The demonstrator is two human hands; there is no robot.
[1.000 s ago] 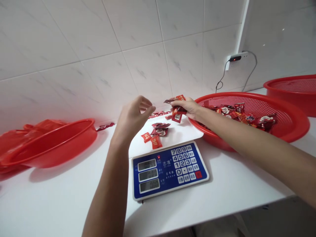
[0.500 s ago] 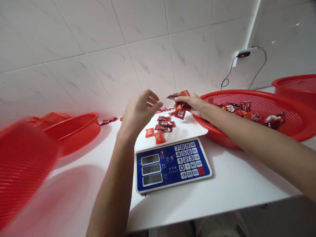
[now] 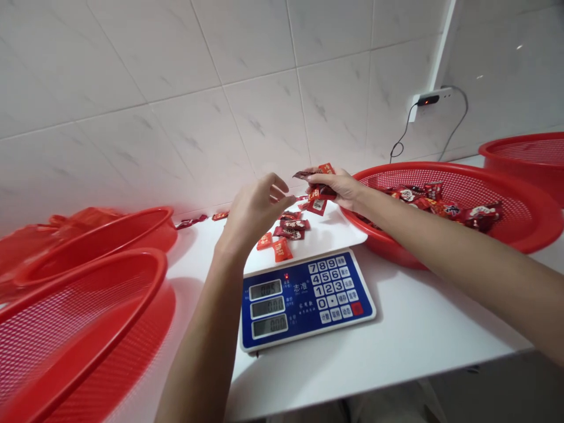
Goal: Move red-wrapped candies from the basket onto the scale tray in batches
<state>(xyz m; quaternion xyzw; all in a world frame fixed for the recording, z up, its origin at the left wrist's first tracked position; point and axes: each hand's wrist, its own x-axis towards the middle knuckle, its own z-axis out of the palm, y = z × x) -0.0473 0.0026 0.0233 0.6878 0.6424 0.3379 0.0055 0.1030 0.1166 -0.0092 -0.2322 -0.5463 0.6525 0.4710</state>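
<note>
My right hand point(image 3: 339, 187) is closed on several wrapped candies point(image 3: 318, 205) in red and dark wrappers, above the right side of the scale's white pan point(image 3: 332, 238). To its left, my left hand point(image 3: 259, 205) hovers over the pan with curved fingers and the thumb apart, and nothing shows in it. On the pan lie loose red and dark red wrapped candies point(image 3: 291, 229), partly hidden behind my left hand. The digital scale point(image 3: 304, 299) has a blue keypad panel with lit displays facing me.
A red basket point(image 3: 529, 217) of wrapped candies stands right of the scale, another red basket point(image 3: 520, 147) behind it. Red baskets point(image 3: 145, 282) also stand at the left. More candies point(image 3: 191, 222) lie along the wall. A power strip point(image 3: 434, 97) with cables hangs at the right.
The view has shifted slightly, showing the near left basket more clearly. My left hand has moved a little closer to my right hand, which keeps hold of the candies.
</note>
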